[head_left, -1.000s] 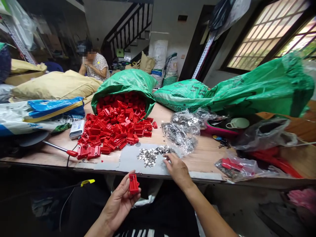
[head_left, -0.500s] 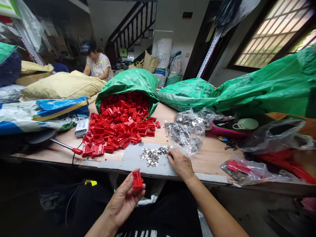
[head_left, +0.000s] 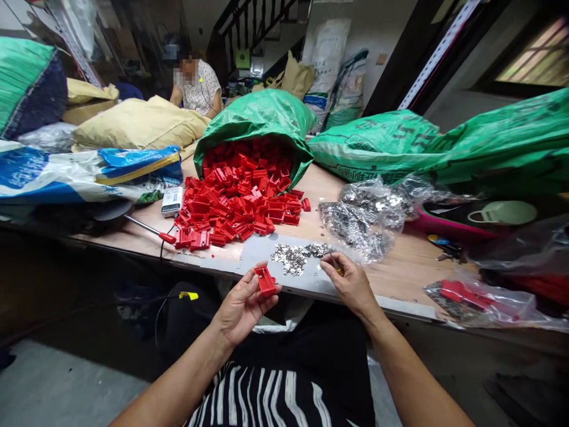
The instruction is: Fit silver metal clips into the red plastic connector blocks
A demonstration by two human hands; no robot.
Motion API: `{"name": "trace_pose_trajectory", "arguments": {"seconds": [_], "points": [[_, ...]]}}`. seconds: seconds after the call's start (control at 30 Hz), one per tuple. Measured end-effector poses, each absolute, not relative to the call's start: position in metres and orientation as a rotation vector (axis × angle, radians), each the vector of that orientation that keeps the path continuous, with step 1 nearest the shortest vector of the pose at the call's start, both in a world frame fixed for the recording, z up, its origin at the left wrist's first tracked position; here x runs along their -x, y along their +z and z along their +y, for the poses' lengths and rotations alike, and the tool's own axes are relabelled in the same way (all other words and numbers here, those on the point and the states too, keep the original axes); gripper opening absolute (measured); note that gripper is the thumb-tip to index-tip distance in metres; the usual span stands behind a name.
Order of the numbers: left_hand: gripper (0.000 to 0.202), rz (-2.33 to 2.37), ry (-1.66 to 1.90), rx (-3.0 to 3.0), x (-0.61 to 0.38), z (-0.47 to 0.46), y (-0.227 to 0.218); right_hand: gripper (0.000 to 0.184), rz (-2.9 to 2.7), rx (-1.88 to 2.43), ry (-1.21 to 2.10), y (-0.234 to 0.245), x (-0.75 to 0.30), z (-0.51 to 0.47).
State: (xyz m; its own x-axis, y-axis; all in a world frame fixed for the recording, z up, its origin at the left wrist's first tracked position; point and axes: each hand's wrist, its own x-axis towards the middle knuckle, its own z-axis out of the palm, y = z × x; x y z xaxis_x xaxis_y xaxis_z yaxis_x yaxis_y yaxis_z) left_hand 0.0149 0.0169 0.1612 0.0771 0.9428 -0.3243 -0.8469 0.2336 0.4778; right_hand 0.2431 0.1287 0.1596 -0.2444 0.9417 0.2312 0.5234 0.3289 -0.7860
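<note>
My left hand [head_left: 246, 302] holds a small red plastic case [head_left: 265, 280] between thumb and fingers, its open hollow side facing up toward me, just off the table's front edge. The fingers of my right hand [head_left: 349, 281] are pinched together at the right end of the small metal pieces. A bit of yellow shows among those fingers, but what they hold is too small to make out. The flat silvery pieces [head_left: 288, 260] lie on a grey sheet [head_left: 253, 252], with a darker cluster [head_left: 319, 249] of small metal parts beside them.
A heap of red cases [head_left: 231, 207] spills from a green sack [head_left: 260, 115]. Clear bags of metal parts [head_left: 355, 228] lie to the right, near a pale green cup [head_left: 502, 212]. A white box-shaped device [head_left: 172, 200] stands left. Across the table sits another person [head_left: 202, 89].
My view has tilted down and shifted left. My right hand has lifted slightly from the dark metal cluster, showing the yellow bit. My left hand still holds the red case, now tilted differently.
</note>
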Motion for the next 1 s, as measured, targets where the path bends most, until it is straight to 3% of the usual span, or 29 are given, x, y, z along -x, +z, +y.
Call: {"name": "trace_pose_trajectory", "arguments": {"seconds": [0.2, 0.6, 1.0], "points": [[0.043, 0.809, 1.567, -0.393, -0.022, 0.016, 0.166, 0.023, -1.842, 1.177, 1.042, 0.179, -0.205, 0.086], [0.03, 1.344, 1.763, -1.432, -0.019, 0.009, 0.147, 0.004, -2.072, 0.94, 0.652, 0.177, -0.168, 0.065], [0.032, 1.344, 1.778, -1.551, -0.022, 0.007, 0.146, 0.004, -2.106, 0.813, 0.553, 0.176, -0.165, 0.066]]}}
